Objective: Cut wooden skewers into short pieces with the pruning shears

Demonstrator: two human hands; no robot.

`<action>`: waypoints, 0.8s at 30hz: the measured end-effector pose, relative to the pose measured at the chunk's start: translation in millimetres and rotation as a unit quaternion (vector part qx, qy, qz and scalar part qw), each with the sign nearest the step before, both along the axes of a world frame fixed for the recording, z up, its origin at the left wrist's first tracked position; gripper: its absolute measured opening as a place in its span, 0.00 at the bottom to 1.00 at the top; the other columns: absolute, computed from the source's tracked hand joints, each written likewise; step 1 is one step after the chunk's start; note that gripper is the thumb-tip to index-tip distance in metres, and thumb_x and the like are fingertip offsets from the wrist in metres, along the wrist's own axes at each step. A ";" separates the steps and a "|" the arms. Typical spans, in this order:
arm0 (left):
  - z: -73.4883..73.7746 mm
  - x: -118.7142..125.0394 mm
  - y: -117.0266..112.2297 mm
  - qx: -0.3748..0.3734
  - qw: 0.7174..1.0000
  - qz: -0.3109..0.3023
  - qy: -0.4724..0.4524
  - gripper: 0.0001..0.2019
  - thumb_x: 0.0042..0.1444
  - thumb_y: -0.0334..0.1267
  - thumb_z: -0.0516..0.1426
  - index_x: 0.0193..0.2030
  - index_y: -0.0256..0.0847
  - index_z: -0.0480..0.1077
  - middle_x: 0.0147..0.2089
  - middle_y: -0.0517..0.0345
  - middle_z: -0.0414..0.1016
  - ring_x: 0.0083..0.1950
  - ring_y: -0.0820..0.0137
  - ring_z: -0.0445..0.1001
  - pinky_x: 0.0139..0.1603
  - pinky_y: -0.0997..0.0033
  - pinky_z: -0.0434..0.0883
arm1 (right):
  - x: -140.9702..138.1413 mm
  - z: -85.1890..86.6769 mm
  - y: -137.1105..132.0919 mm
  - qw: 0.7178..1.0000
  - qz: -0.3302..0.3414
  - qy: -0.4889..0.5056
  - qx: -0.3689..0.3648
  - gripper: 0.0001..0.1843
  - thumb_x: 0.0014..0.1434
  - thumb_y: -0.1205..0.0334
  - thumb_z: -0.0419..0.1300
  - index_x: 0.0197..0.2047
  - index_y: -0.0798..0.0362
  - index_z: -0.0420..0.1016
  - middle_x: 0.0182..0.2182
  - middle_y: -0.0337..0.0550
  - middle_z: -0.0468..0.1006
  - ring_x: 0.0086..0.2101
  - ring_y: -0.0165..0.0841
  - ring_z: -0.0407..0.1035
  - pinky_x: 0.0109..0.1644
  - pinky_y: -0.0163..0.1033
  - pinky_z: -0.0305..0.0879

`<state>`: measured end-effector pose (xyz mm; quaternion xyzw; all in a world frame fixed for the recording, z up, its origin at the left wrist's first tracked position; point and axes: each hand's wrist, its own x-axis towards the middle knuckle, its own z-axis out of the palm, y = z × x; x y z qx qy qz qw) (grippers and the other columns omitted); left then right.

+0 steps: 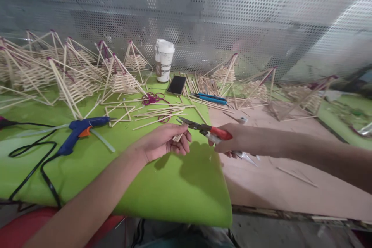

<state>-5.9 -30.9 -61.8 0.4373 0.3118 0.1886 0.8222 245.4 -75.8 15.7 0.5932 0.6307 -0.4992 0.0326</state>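
My left hand (171,139) is closed around a small bundle of short wooden sticks (179,134), pinched between thumb and fingers above the green cloth. My right hand (229,139) grips red-handled pruning shears (219,132), whose blades point left and reach the top of the bundle. Whether the blades touch a stick I cannot tell. Behind both hands lie loose wooden sticks (162,113) and a tangle of purple string (152,99). Left of them is a flat stick frame (119,111). A blue glue gun (78,130) rests on its side, a glue stick in its back.
Several stick pyramids with purple-tied tops (124,79) stand at the back left, others at the right (255,85). A lidded paper cup (164,62), a phone (176,85) and a blue cutter (210,97) are behind. Black cable (43,143) loops at the left.
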 end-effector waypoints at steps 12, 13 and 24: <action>4.4 3.3 6.2 -0.046 0.997 -0.023 0.053 0.20 0.74 0.37 0.55 0.31 0.31 0.77 0.23 0.53 0.77 0.22 0.77 0.74 0.23 0.81 0.68 | -16.1 -12.6 -18.6 0.994 -0.101 0.001 -0.027 0.15 0.56 0.58 0.64 0.23 0.52 0.65 0.19 0.39 0.69 0.22 0.30 0.63 0.27 0.38 0.58; 5.1 3.6 6.2 -0.046 0.997 -0.025 0.056 0.20 0.74 0.37 0.55 0.30 0.31 0.77 0.23 0.53 0.77 0.21 0.77 0.74 0.22 0.82 0.67 | -17.0 -14.1 -19.8 0.995 -0.101 -0.003 -0.023 0.16 0.57 0.59 0.64 0.23 0.51 0.64 0.19 0.39 0.69 0.21 0.30 0.63 0.26 0.38 0.58; 8.3 2.0 4.7 -0.006 0.997 -0.049 0.054 0.19 0.74 0.38 0.55 0.33 0.31 0.78 0.25 0.53 0.79 0.24 0.76 0.76 0.26 0.82 0.72 | -6.9 -9.6 -4.3 0.973 -0.220 0.068 0.028 0.26 0.66 0.52 0.66 0.25 0.49 0.56 0.18 0.30 0.58 0.18 0.24 0.51 0.22 0.34 0.49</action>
